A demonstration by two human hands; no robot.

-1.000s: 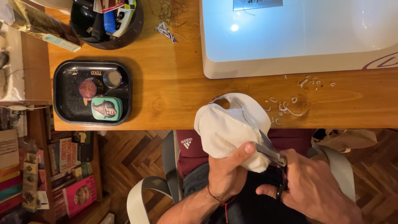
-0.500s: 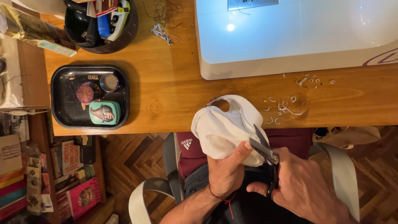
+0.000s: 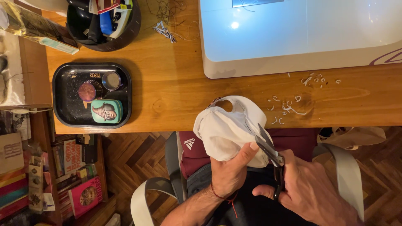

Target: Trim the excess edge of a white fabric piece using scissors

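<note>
My left hand (image 3: 228,173) grips a bundled piece of white fabric (image 3: 226,127) from below, thumb pressed on its side, holding it just over the near edge of the wooden table (image 3: 176,96). My right hand (image 3: 307,190) holds a pair of scissors (image 3: 270,152) by the dark handles, with the metal blades pointing up-left against the right side of the fabric. The fabric has a round cut-out hole near its top. Small white fabric scraps (image 3: 293,102) lie on the table to the right of the bundle.
A black tray (image 3: 63,113) with a green tin and round tins sits at left. A dark round pot of tools (image 3: 104,21) stands at the back left, threads beside it. A white sewing machine base (image 3: 301,37) fills the back right. Bookshelves and parquet floor lie below.
The view has shifted slightly; both hands, fabric and scissors have stayed together, with the scissor blades still against the fabric's right side.
</note>
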